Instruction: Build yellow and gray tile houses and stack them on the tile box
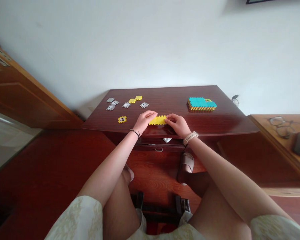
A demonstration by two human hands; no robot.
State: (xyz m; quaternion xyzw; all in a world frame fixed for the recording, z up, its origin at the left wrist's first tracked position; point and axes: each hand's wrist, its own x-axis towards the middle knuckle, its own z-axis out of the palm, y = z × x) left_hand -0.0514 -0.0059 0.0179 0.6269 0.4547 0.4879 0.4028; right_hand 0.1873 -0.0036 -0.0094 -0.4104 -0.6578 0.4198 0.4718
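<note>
Along the far edge of the dark wooden table (170, 103), grey interlocking plastic tiles (112, 105) are scattered toward the left corner, with joined yellow tiles (135, 99) laid just to their right. Near the front edge, a small yellow tile (122, 119) is placed left of the left hand (146, 120). That hand and the right hand (177, 125) are closed on opposite ends of a yellow strip of joined tiles (157, 120), held near the front edge at the table's middle. Toward the right corner, a layered stack of tiles (202, 104) with a teal top is set near the far edge.
</note>
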